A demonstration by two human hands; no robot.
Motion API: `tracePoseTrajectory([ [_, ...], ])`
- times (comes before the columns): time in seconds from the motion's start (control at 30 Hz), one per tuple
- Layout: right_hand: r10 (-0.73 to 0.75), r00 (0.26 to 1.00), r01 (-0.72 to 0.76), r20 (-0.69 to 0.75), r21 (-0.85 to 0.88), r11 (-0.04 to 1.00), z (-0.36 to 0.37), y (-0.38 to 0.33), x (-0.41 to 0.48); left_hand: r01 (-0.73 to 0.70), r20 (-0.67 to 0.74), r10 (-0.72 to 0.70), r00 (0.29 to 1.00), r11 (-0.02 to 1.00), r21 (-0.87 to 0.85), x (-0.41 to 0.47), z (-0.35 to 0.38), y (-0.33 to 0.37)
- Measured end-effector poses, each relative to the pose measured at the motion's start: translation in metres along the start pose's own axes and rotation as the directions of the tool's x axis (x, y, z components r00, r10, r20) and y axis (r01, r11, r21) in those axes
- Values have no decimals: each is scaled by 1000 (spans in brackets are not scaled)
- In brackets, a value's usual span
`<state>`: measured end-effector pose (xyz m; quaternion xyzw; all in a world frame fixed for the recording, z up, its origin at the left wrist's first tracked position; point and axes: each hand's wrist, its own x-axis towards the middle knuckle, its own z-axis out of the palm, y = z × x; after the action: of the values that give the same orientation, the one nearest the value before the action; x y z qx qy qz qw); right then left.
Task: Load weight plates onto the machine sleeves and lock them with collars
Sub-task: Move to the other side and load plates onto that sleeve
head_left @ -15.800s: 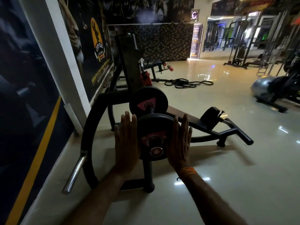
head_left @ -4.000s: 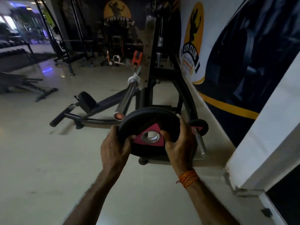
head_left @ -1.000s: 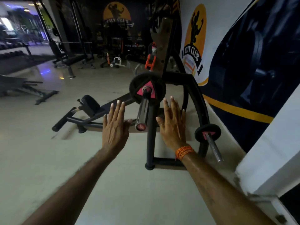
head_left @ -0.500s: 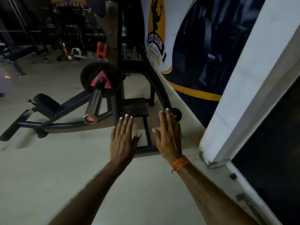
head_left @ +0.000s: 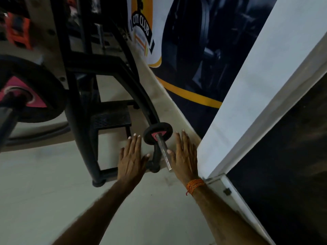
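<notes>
Both hands, left hand (head_left: 131, 160) and right hand (head_left: 184, 157), flat, spread, seemingly empty, flank the small plate (head_left: 158, 133).

Dim, soft-lit gym view with heavy wide-angle bending

The light is low and even — the pale floor (head_left: 44, 200) and the white pillar (head_left: 265, 82) are the brightest areas, while the black machine frame (head_left: 76, 106) loses detail in darkness. The chrome sleeve (head_left: 163, 152) carries a thin highlight. Motion blur smears the left forearm (head_left: 99, 206) and the big plate (head_left: 35, 89) at the left edge; both hands read fairly sharp. Straight lines bow and lean toward the frame edges — the right side falls almost black.
</notes>
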<state>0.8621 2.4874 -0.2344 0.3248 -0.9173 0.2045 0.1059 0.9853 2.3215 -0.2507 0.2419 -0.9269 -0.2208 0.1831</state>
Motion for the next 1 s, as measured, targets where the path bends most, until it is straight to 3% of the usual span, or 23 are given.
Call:
tracePoseTrajectory([
  [0.37, 58, 983, -56, 173, -18, 998, 126, 100, 128, 188, 150, -198, 969, 979, 78, 134, 126, -38],
  [0.6, 109, 958, -124, 265, 43, 991, 251, 168, 210, 417, 142, -406, 903, 907, -57, 210, 232, -75],
  [0.73, 54, 951, -115, 303, 188, 975, 306, 190, 241, 417, 98, -405, 909, 890, -187, 229, 291, -97],
  [0.87, 65, 948, -201, 311, 428, 881, 328, 193, 247, 439, -44, -474, 879, 842, -313, 240, 314, -101],
  [1.0, 88, 961, -203, 262, 453, 868, 330, 191, 249, 438, -107, -493, 864, 839, -324, 244, 316, -100],
])
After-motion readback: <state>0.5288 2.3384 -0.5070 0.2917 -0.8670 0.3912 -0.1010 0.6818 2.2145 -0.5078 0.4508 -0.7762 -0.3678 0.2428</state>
